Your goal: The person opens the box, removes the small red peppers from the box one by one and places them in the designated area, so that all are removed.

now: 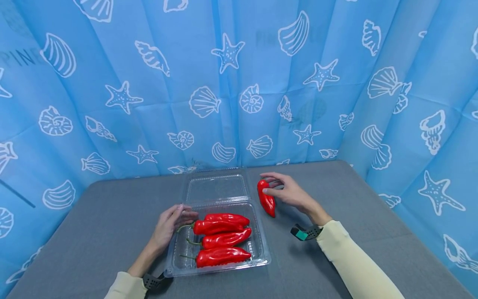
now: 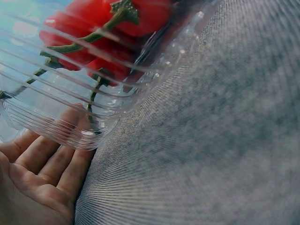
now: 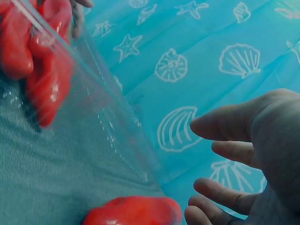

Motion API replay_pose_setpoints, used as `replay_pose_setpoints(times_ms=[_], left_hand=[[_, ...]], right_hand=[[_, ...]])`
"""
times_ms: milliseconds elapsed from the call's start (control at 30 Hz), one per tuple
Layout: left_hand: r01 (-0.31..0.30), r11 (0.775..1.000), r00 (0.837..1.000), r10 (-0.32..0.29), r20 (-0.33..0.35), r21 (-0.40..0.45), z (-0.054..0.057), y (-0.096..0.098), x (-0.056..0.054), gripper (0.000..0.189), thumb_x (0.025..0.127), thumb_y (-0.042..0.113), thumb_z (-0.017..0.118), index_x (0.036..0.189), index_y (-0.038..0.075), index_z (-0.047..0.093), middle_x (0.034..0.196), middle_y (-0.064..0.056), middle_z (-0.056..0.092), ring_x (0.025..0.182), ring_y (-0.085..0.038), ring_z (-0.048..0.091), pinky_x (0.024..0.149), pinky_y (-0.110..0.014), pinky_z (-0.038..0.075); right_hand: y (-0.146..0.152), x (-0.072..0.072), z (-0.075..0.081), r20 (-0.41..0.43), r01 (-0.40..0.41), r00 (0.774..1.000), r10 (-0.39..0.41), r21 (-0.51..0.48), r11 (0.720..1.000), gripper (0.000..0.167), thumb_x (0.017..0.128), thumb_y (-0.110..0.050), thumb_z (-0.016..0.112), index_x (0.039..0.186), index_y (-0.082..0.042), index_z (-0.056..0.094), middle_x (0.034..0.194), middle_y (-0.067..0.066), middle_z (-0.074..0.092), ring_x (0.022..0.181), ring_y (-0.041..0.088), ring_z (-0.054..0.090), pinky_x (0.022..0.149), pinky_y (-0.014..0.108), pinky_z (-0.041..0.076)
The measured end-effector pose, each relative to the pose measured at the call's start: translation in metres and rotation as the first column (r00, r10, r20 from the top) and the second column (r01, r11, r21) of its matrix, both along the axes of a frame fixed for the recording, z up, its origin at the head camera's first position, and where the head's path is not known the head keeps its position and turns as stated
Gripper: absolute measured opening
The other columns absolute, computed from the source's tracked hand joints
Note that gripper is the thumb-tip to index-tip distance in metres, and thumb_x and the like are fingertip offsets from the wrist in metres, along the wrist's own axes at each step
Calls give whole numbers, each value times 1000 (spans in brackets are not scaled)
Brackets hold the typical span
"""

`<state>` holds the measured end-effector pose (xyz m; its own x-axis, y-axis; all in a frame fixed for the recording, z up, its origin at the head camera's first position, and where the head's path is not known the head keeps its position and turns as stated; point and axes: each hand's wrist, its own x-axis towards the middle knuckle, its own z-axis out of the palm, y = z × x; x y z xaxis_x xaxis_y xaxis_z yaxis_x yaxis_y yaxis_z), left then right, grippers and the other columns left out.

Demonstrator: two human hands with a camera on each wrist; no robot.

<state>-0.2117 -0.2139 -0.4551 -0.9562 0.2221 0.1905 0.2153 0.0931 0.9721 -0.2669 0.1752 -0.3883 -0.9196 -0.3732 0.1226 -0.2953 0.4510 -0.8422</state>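
Observation:
A clear plastic clamshell box lies with its lid folded back on the grey table. Several long red peppers with green stems lie side by side inside it. My left hand is at the box's left side, and in the left wrist view its extended fingers reach against the ribbed wall. Right of the box lies another red pepper. Over this pepper my right hand hovers, thumb and fingers spread; in the right wrist view a gap shows between the fingers and the pepper.
The transparent lid reaches toward the back edge of the grey table. A blue curtain with white shells and starfish hangs behind and around the table. Each wrist wears a dark strap.

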Motion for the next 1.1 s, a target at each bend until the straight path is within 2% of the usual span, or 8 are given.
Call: replay_pose_setpoints(times_ms=[267, 533, 800, 967, 1100], left_hand=[[21, 1000, 1000, -21, -14, 10, 0, -1, -2, 48, 113, 26, 34, 127, -17, 50, 120, -35, 64, 105, -19, 71, 91, -31, 57], [-10, 1000, 1000, 10, 25, 4, 1, 1, -1, 50, 113, 29, 36, 126, -16, 53, 119, -32, 66, 104, -21, 71, 90, -30, 58], [-10, 1000, 999, 9, 36, 14, 0, 0, -2, 51, 113, 30, 36, 127, -16, 54, 119, -32, 66, 106, -26, 71, 90, -31, 58], [-15, 1000, 999, 15, 42, 8, 0, 1, -1, 51, 112, 31, 37, 127, -16, 54, 119, -31, 67, 107, -29, 70, 90, -31, 58], [-15, 1000, 999, 15, 40, 5, 1, 1, -2, 50, 113, 28, 36, 126, -16, 55, 118, -31, 67, 107, -29, 70, 90, -31, 58]], right_hand=[[-10, 9, 11, -22, -42, 999, 41, -11, 999, 51, 95, -19, 71, 143, -8, 56, 135, 24, 58, 116, 37, 56, 95, 52, 52], [-19, 15, 14, -53, -89, 995, 89, 2, 996, 54, 95, -20, 72, 144, -7, 54, 135, 18, 58, 113, 34, 58, 93, 47, 53], [-33, 27, 18, -82, -168, 982, 167, -1, 986, 54, 94, -19, 72, 144, -8, 54, 136, 21, 57, 121, 42, 55, 99, 56, 50], [-41, 32, 16, -100, -230, 969, 228, -8, 973, 54, 94, -19, 72, 143, -6, 54, 134, 17, 59, 119, 44, 55, 96, 50, 53], [-46, 35, 14, -83, -271, 960, 269, -24, 962, 56, 92, -19, 73, 143, -6, 54, 135, 16, 58, 118, 43, 56, 93, 45, 54]])
